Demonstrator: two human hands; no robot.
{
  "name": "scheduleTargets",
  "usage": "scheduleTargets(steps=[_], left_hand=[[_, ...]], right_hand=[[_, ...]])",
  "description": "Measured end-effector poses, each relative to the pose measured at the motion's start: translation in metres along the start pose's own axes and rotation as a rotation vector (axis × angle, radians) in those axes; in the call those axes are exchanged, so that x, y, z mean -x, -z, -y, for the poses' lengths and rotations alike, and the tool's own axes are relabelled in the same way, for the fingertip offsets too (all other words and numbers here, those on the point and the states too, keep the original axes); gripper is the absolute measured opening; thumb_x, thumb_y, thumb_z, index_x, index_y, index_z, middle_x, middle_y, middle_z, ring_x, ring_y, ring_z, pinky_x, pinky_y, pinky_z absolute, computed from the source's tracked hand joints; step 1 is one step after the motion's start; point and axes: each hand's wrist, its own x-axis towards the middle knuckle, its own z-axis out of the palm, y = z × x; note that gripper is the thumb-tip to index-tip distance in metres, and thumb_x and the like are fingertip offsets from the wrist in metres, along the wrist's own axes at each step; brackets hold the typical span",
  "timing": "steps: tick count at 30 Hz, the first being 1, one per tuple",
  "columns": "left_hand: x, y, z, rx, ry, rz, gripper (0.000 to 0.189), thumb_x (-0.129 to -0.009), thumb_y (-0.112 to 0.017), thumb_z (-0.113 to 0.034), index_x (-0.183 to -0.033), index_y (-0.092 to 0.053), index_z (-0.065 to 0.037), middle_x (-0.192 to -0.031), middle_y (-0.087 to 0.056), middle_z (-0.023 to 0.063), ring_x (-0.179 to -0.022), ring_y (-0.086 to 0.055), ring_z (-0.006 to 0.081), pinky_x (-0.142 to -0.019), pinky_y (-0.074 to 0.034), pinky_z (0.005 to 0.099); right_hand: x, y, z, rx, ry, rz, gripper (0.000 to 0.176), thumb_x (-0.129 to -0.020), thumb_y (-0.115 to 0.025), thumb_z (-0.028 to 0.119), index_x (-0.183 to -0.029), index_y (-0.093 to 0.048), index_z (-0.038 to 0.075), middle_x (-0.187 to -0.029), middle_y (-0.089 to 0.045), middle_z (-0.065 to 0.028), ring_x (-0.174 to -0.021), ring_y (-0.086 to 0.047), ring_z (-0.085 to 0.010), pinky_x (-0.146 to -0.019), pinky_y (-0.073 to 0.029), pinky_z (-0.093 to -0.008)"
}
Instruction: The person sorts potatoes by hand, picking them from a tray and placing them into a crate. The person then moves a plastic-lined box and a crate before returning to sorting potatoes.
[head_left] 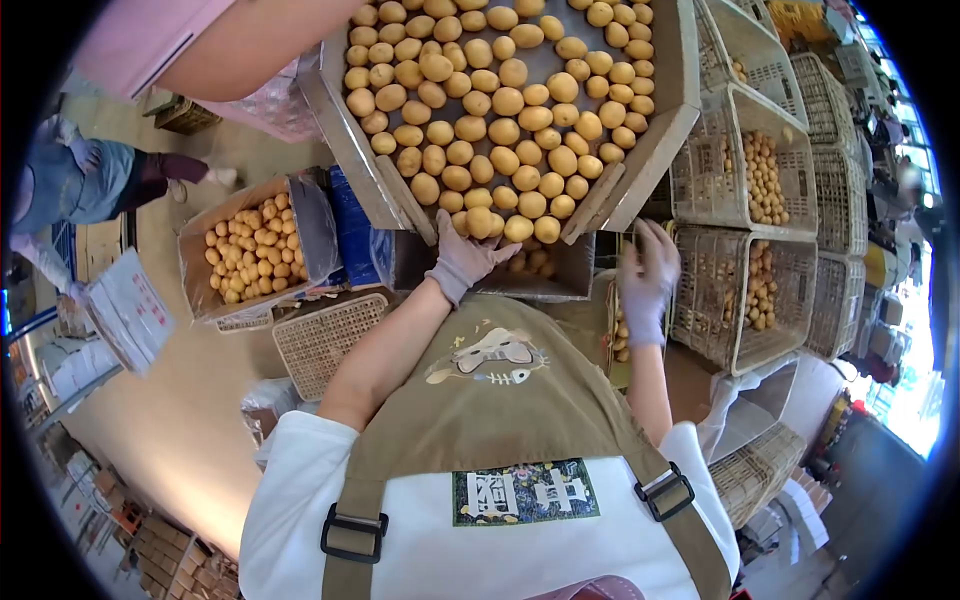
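Observation:
Round yellow-brown produce (505, 130) covers a sorting table with raised metal sides (650, 170). At its narrow front outlet is my left hand (462, 262), gloved, its fingers apart, against the lowest pieces. Below the outlet, a box (570, 278) holds more pieces, partly hidden by my left hand and the apron. My right hand (648, 280), also gloved, hangs to the right of the outlet above a narrow crate (620, 345) with some produce inside. Its fingers are slightly bent and apart, with nothing visible between them.
Stacked plastic crates (742, 230) with produce stand at the right. On the left are a full carton (312, 235), a blue crate (358, 225) and an upturned woven basket (330, 343). A pink-sleeved arm (250, 50) reaches across the upper left; another person (80, 180) stands farther left.

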Motion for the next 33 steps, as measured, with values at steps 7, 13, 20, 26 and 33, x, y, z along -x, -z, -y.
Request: scheduleTargets(steps=[7, 13, 20, 26, 33], left_hand=[[-0.018, 0.066, -0.020, -0.885, -0.162, 0.188, 0.059, -0.098, -0.039, -0.051, -0.142, -0.041, -0.013, -0.147, -0.044, 0.0069, -0.134, -0.041, 0.0276, -0.110, -0.029, 0.0625], [0.020, -0.016, -0.005, -0.160, -0.057, -0.055, 0.076, -0.092, -0.043, -0.066, -0.150, -0.033, -0.017, -0.153, -0.034, 0.0074, -0.143, -0.028, 0.0295, -0.113, -0.025, 0.0633], [0.012, -0.022, 0.005, -0.068, 0.010, 0.184, 0.095, -0.085, -0.032, -0.083, -0.156, -0.024, -0.019, -0.161, -0.025, 0.0072, -0.146, -0.025, 0.0394, -0.113, -0.020, 0.0684], [0.000, -0.009, 0.002, -0.039, 0.045, 0.207, 0.095, -0.085, -0.031, -0.083, -0.156, -0.023, -0.020, -0.161, -0.024, 0.0093, -0.145, -0.025, 0.0454, -0.111, -0.020, 0.0705], [0.002, -0.016, 0.005, -0.046, 0.001, 0.135, 0.096, -0.084, -0.034, -0.082, -0.156, -0.022, -0.020, -0.162, -0.022, 0.0092, -0.146, -0.023, 0.0452, -0.111, -0.017, 0.0717]], right_hand=[[-0.043, -0.078, 0.051, 0.205, 0.367, 0.327, 0.034, -0.086, -0.060, 0.033, -0.112, -0.068, 0.012, -0.112, -0.066, -0.0113, -0.104, -0.063, -0.0327, -0.096, -0.045, -0.0444], [-0.090, -0.106, 0.029, 0.043, 0.060, 0.381, 0.038, -0.088, -0.058, 0.027, -0.123, -0.062, 0.014, -0.121, -0.065, -0.0117, -0.103, -0.064, -0.0344, -0.088, -0.050, -0.0462], [-0.133, -0.132, 0.025, 0.068, -0.118, 0.651, 0.054, -0.084, -0.063, 0.031, -0.136, -0.054, 0.016, -0.125, -0.063, -0.0143, -0.119, -0.059, -0.0329, -0.095, -0.048, -0.0448], [-0.098, -0.110, 0.025, -0.403, -0.231, 0.496, 0.040, -0.090, -0.061, 0.028, -0.125, -0.063, 0.010, -0.121, -0.064, -0.0144, -0.098, -0.065, -0.0272, -0.089, -0.050, -0.0371], [-0.124, -0.124, 0.053, 0.195, -0.199, 0.770, 0.050, -0.092, -0.056, 0.035, -0.138, -0.048, 0.015, -0.128, -0.060, -0.0208, -0.111, -0.064, -0.0329, -0.090, -0.051, -0.0461]])
